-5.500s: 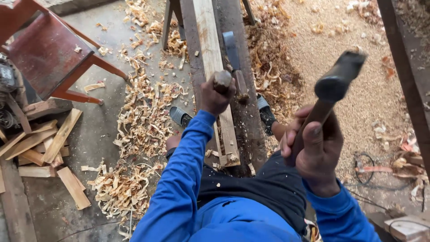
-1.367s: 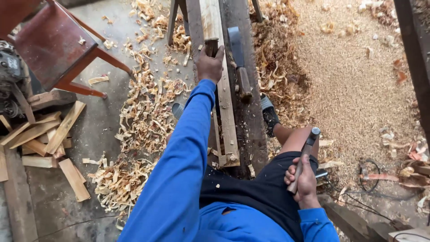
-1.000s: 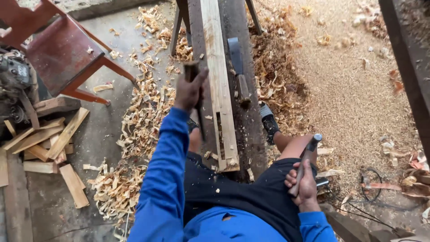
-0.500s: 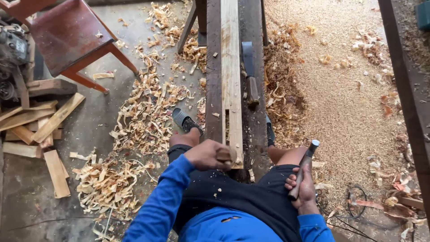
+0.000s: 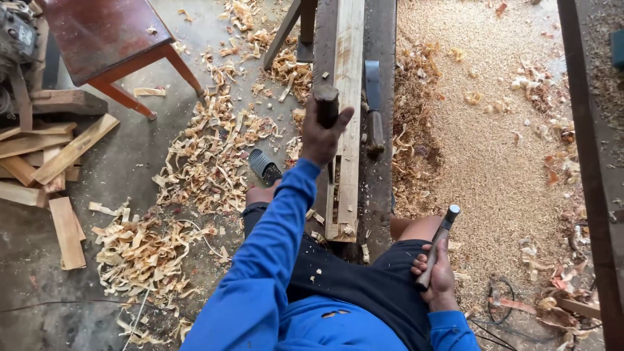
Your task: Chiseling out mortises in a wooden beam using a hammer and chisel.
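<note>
The left hand [image 5: 320, 135] is closed around a dark round-handled wooden tool [image 5: 326, 104], upright over the pale long plank [image 5: 347, 117] on the worktop [image 5: 382, 39]. The right hand [image 5: 437, 278] grips a slim metal-capped chisel [image 5: 438, 244] at the thigh, near the plank's close end.

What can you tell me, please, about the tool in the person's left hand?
The chisel has a thick, dark, rounded wooden handle with a worn top. The left hand grips it around the handle, upright, over the pale plank on the dark bench. A thin dark blade shows below the hand, running down beside the plank; whether its tip touches the wood cannot be told. Only the left hand clearly touches it.
</note>
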